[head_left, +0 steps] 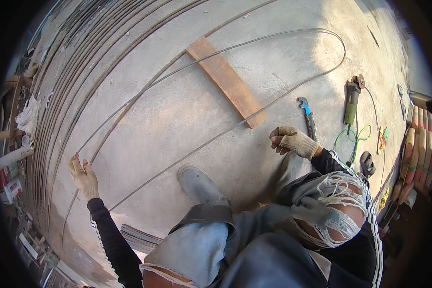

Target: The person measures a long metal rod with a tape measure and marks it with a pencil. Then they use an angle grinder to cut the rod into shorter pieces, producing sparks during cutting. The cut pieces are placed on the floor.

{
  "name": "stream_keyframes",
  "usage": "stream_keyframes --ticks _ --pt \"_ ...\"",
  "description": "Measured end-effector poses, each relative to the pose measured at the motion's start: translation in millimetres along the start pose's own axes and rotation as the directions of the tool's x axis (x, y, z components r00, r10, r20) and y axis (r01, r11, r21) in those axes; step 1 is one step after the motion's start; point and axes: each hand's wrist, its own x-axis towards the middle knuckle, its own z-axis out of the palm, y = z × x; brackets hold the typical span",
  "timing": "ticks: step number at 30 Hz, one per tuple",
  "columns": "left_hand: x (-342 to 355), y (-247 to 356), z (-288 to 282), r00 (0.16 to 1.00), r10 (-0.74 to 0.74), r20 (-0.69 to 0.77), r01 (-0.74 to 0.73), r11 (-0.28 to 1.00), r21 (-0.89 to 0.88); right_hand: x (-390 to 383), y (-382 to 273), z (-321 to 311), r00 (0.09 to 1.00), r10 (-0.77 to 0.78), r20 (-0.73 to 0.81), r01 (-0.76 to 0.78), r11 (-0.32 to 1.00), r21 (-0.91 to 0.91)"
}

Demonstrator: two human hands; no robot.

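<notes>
My left hand [85, 178], in a pale knit fingerless glove, is closed on one end of a thin steel rod [216, 51]. The rod runs away to the right, curves round in a wide loop and comes back near my left forearm. Under it on the floor lies a longer straight steel bar [115, 126], passing close by my left fingers. A wooden plank [225, 81] lies beneath both runs of the loop. My right hand [295, 141], gloved alike, hovers beside my knee with fingers curled in; whether anything is inside them is hidden. It is apart from the rod.
Several long steel bars [93, 62] lie along the left. Right of my right hand are a blue-headed hand tool [308, 115], a green angle grinder [352, 101] and its cord. A bundle of dark strips [139, 237] lies near my left leg.
</notes>
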Motion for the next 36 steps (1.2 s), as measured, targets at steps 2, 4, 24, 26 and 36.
stream_keyframes --ticks 2,4,24,26,36 --pt "26.2 17.4 14.8 0.983 0.167 0.072 -0.170 0.985 0.041 11.9 6.7 25.1 0.982 0.047 0.183 -0.047 0.999 -0.006" --pt "47.7 23.0 27.3 0.973 0.202 0.110 -0.215 0.969 0.123 28.0 7.1 50.4 0.936 0.097 0.339 -0.100 0.995 -0.010" --pt "39.6 8.2 31.8 0.864 0.053 0.501 -0.041 0.999 -0.036 79.4 -26.1 127.8 0.865 -0.157 0.476 -0.077 0.897 0.436" --pt "35.3 30.6 33.6 0.861 0.072 0.504 -0.043 0.997 -0.069 76.9 -33.5 111.4 0.893 -0.203 0.401 -0.011 0.881 0.472" --pt "66.8 208.4 65.5 0.859 0.153 0.489 -0.124 0.988 -0.092 75.9 -83.3 -0.2 0.953 -0.302 -0.026 0.239 0.695 0.678"
